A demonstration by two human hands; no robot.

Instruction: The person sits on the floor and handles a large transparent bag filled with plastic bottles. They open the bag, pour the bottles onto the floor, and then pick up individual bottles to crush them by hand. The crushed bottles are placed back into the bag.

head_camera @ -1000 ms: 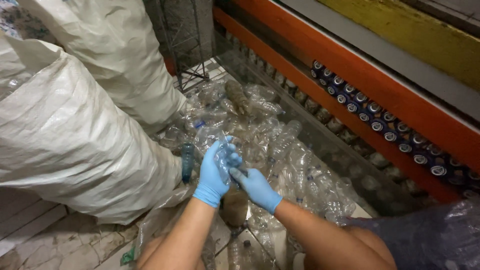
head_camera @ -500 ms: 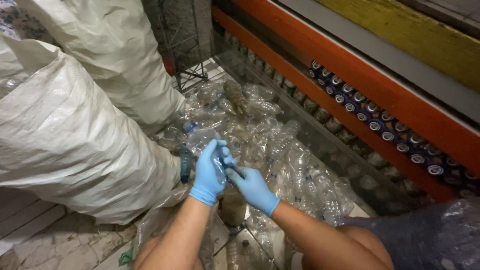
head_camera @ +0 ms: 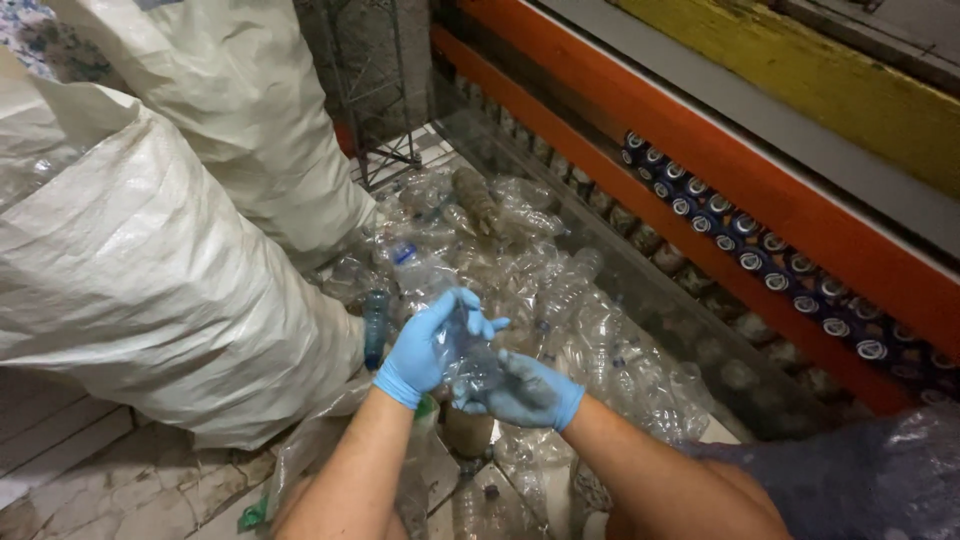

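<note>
Holding a clear plastic bottle (head_camera: 468,352) between both gloved hands, we are at the centre of the head view, just above a heap of empties. Our left hand (head_camera: 425,345) sits at nine o'clock of the bottle, its blue-gloved fingers curled around the upper part; the right hand (head_camera: 525,392) sits at four o'clock, wrapped round the lower end. Both are closed on it, and the bottle looks crumpled between them. We cannot tell whether a cap is on it, since the fingers cover that end.

We judge the step in hand to be working this one bottle: squeezing or twisting it while it is off the pile (head_camera: 520,270). The next move would call for a firm hold from one hand while the other lets go or turns, and for a place to put the bottle.

Around the hands: the pile of clear bottles runs from twelve to four o'clock. Big white woven sacks (head_camera: 150,260) stand at nine to eleven o'clock, well filled. A dark green bottle (head_camera: 375,325) stands upright just beside the nearest sack. At one to three o'clock an orange beam (head_camera: 700,170) runs across, with a row of blue cans (head_camera: 760,255) under it. Tiled floor (head_camera: 90,480) shows at seven o'clock.
</note>
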